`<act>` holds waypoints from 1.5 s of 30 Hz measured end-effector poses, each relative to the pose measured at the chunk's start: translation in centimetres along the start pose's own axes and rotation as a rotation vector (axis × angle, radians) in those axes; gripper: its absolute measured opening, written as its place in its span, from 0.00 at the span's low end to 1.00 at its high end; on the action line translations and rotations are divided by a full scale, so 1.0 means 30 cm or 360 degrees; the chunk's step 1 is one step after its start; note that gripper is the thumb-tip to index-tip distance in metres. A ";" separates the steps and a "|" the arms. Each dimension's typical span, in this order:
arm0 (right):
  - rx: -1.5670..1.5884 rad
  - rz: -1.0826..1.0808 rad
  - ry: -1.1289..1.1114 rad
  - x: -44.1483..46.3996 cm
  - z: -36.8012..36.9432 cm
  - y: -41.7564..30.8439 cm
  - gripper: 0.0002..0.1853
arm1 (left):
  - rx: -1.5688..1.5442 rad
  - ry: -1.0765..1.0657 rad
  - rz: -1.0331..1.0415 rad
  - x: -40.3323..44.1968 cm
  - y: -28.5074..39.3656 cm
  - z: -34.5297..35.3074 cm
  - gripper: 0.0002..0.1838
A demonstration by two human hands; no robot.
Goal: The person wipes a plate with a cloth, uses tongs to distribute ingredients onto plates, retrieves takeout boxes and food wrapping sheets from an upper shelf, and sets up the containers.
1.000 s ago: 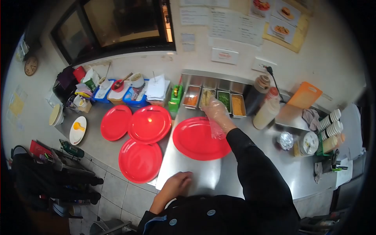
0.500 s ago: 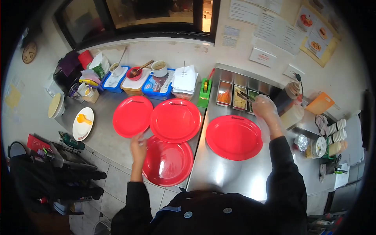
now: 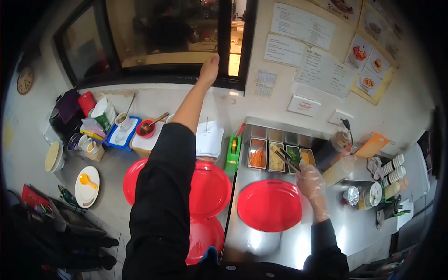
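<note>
My left hand [image 3: 209,71] is raised at the dark-framed window [image 3: 224,42], against or just in front of the frame beside the lit gap. Its fingers are mostly hidden, so their grip is unclear. In a clear plastic glove, my right hand [image 3: 311,183] is closed on metal tongs [image 3: 289,161]. The tongs point toward the metal pans of shredded yellow food [image 3: 276,156] and green food [image 3: 293,154]. A pan of orange shreds [image 3: 257,155] sits to their left. Just left of my right hand lies a red oval plate [image 3: 269,205].
More red plates [image 3: 210,191] overlap on the left counter, partly behind my left arm. A green tape dispenser [image 3: 233,153] stands by the pans. Squeeze bottles [image 3: 339,169] stand at right. A white plate [image 3: 87,189] holds a yellow scoop. Beyond the window is a person [image 3: 168,30].
My left hand has gone from beside the red plates up to the window. My right hand still holds the tongs, now lower beside the pans. The view has tilted upward.
</note>
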State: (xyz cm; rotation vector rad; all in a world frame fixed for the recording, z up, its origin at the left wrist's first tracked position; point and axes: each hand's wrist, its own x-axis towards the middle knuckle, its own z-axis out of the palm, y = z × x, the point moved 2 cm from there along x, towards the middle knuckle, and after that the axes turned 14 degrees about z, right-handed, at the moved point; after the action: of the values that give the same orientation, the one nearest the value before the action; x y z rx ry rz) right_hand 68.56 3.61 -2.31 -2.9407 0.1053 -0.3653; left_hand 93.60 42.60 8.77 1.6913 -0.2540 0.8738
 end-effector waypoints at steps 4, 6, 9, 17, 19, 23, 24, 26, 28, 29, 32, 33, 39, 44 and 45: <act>-0.0024 0.0086 0.0037 0.038 0.079 0.082 0.16 | -0.0034 -0.0081 -0.0311 0.093 -0.040 0.086 0.48; 0.0001 0.0096 -0.0003 0.044 0.115 0.100 0.17 | -0.0040 -0.0066 -0.0265 0.068 -0.015 0.094 0.46; 0.0014 0.0149 -0.0055 0.067 0.130 0.076 0.16 | -0.0225 -0.0163 -0.0178 0.018 0.045 0.097 0.45; 0.0041 0.0106 -0.0112 0.032 0.021 0.037 0.14 | 0.0360 -0.0514 0.0420 -0.433 0.271 -0.036 0.33; 0.0015 0.0121 -0.0038 0.016 0.005 0.041 0.12 | 0.0745 -0.0525 0.0615 -0.674 0.319 -0.220 0.24; 0.0027 0.0019 -0.0044 0.034 0.039 0.046 0.12 | 0.1359 -0.0620 -0.0753 -1.150 0.203 -0.612 0.18; -0.0008 -0.0008 -0.0060 0.045 0.048 0.038 0.12 | 0.1424 -0.0767 -0.0866 -1.294 0.109 -0.711 0.18; -0.0035 0.0012 -0.0102 0.062 0.071 0.030 0.12 | 0.1153 -0.0651 -0.1036 -1.507 0.018 -0.791 0.19; -0.0070 0.0010 -0.0143 0.080 0.074 0.012 0.12 | 0.0951 -0.0451 -0.1184 -1.550 0.075 -0.715 0.21; -0.0124 0.0044 -0.0206 0.084 0.076 0.002 0.12 | 0.0751 -0.0259 -0.1317 -1.570 0.098 -0.685 0.24; -0.0202 0.0049 -0.0271 0.099 0.098 -0.001 0.13 | 0.0627 -0.0260 -0.1236 -1.586 0.057 -0.649 0.30; -0.0217 0.0016 -0.0264 0.103 0.106 0.000 0.12 | 0.0541 -0.0249 -0.1147 -1.589 0.045 -0.643 0.31; -0.0078 -0.0189 -0.0078 0.109 0.076 0.040 0.10 | 0.0409 -0.0137 -0.1211 -1.610 -0.041 -0.697 0.36; -0.0020 -0.0012 -0.0134 0.077 -0.033 0.029 0.09 | 0.0740 -0.0125 -0.1087 -1.547 0.143 -0.720 0.31; -0.0009 0.0000 -0.0128 0.073 -0.040 0.032 0.09 | 0.0963 -0.0081 -0.0832 -1.550 0.159 -0.738 0.28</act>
State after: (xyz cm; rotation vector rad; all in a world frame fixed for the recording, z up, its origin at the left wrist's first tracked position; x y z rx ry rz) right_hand 70.33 2.25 -0.82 -2.9561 0.0954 -0.2471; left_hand 49.17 48.58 -17.04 2.1936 0.4523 0.5328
